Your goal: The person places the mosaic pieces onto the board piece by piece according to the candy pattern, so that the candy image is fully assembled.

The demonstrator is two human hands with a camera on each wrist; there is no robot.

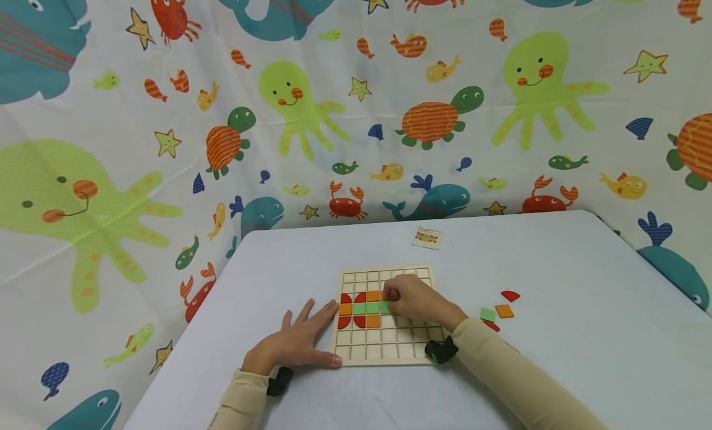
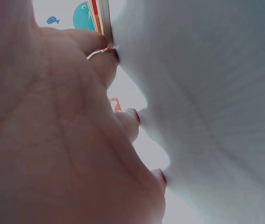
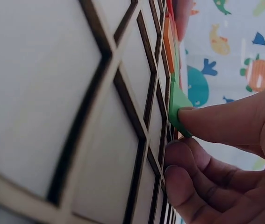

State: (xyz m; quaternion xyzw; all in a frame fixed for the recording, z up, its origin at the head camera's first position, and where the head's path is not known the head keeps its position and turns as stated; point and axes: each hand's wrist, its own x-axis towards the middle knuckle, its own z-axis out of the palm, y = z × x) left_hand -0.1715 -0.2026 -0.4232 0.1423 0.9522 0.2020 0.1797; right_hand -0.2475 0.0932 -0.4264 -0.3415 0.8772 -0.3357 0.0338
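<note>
A wooden grid board [image 1: 358,338] lies on the table, with red quarter-round, orange and green square tiles set in some cells at its left and middle. My left hand [image 1: 297,342] is spread flat, its fingertips and thumb at the board's left edge. Over the board, my right hand [image 1: 418,299] pinches a green square tile [image 3: 178,102] at the end of the green row. In the right wrist view the thumb [image 3: 225,120] lies on that tile and the other fingers are curled beside it. The left palm [image 2: 62,126] fills much of the left wrist view.
Right of the board lie a loose green square [image 1: 487,314], an orange square [image 1: 504,311] and two red quarter-round pieces [image 1: 510,296]. A small pattern card [image 1: 427,238] rests at the table's back. Behind the white table [image 1: 289,263] hangs a sea-animal cloth [image 1: 334,133].
</note>
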